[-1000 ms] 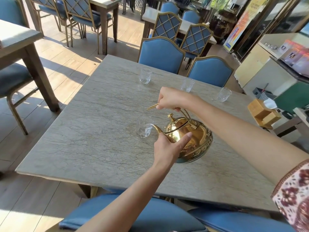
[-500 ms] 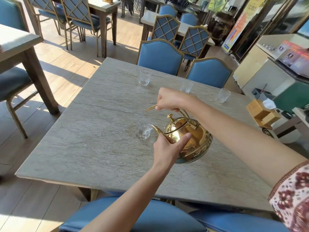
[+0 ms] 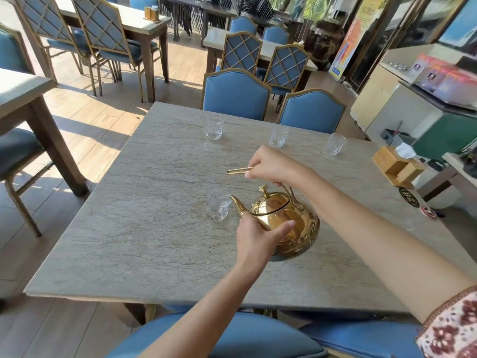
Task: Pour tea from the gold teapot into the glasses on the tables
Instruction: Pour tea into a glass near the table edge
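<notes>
The gold teapot point(image 3: 286, 223) is tilted over the grey marble table point(image 3: 144, 228), its spout tip at the rim of a near clear glass point(image 3: 218, 206). My right hand point(image 3: 273, 165) grips the teapot's thin gold handle from above. My left hand point(image 3: 255, 237) presses against the pot's front side below the spout. Three more clear glasses stand along the far edge: one at the left point(image 3: 214, 127), one in the middle point(image 3: 278, 135), one at the right point(image 3: 335, 144). No liquid is visible in any glass.
Two blue chairs point(image 3: 236, 95) stand behind the table's far edge and two blue seats point(image 3: 247, 337) at the near edge. A wooden napkin box point(image 3: 395, 166) sits at the right. Other tables and chairs fill the left and the back.
The teapot has shifted a little toward the near glass, so its spout tip now reaches the rim. Both hands keep their hold. The camera has tilted slightly.
</notes>
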Tool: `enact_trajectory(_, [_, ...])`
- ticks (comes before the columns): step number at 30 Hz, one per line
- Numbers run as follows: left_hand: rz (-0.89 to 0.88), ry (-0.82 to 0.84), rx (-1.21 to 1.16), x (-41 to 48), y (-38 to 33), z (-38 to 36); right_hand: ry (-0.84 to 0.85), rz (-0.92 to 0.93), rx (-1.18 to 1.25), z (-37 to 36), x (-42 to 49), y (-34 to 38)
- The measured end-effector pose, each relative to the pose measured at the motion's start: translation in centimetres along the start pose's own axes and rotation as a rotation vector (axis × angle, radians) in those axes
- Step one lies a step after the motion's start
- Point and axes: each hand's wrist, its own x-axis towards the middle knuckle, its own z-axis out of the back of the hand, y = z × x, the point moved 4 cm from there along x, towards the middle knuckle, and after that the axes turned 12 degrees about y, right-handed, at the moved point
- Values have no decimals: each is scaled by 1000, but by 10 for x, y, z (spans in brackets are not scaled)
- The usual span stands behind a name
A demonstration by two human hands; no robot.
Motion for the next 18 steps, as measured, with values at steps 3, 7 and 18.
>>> enact_trajectory(3, [-29,15,132,-3,-2,-6,-102,25,118,0,-22,-24])
enact_trajectory(7, [-119,62,259,-7,-13,-18,-228,22,235,8,-55,-49])
enact_trajectory(18, [-210,433,371,6,-36,-79,-383,-174,326,29,-104,-123])
